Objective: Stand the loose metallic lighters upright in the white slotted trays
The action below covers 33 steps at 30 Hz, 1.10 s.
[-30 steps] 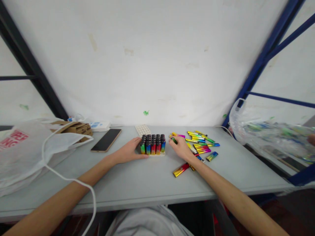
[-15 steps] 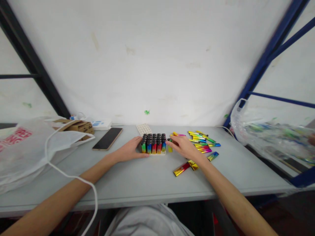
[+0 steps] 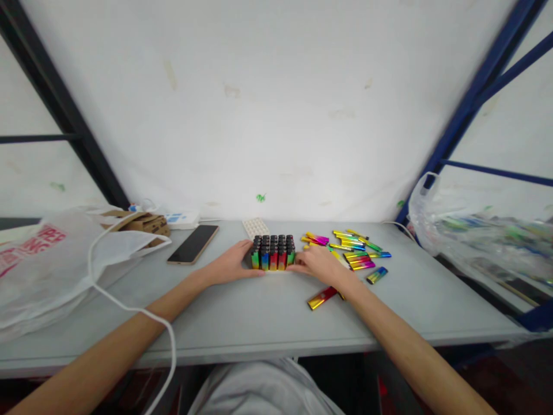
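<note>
A block of upright lighters with black tops and shiny green, blue and red bodies stands in rows in a pale tray. My left hand grips its left end, thumb along the front edge and fingers round the back corner. At the right end, my right hand has its fingers curled in and its thumb against the front corner, beside a green lighter. Its fingertips are partly hidden. Loose shiny lighter-like pieces lie beyond this hand, and a gold-red one lies below its wrist.
A pale tray with small pockets lies behind the block. To the left are a phone, a cardboard box, a white plastic bag and a white cable. A clear bag sits at the right by a blue frame.
My right hand has moved in against the block's right end. The green-gold lighter it held apart no longer shows separately, and a green one now stands at the front right corner.
</note>
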Motion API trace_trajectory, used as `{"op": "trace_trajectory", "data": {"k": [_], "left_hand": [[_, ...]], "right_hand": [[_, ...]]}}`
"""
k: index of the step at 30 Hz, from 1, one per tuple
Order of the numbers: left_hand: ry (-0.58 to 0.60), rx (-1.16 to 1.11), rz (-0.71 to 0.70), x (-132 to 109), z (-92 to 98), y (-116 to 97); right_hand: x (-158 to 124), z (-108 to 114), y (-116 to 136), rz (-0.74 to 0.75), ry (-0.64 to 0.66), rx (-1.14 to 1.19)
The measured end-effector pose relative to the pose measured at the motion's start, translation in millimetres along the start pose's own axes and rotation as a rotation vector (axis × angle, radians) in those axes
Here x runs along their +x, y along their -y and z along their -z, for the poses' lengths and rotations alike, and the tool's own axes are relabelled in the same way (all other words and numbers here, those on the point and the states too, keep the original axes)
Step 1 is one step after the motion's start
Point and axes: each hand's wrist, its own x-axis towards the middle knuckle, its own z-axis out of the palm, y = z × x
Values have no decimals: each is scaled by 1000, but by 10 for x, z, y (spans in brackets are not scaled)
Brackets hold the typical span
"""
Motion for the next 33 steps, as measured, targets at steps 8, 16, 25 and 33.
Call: {"op": "trace_trajectory", "data": {"k": [8,16,25,33], "left_hand": [[-54,83,-22,-1,-89,119],[-27,150,-104,449,-93,167],[-20,131,-106,1014,-98,287],[-53,131,-14,1389,-100,413]], "right_hand": [[-91,289,-196,-19,-110,46],[-113,165,-790,-89,-213,-68],[-55,287,-878,-80,0,37],[-120,356,-785,-45,-24,42]]}}
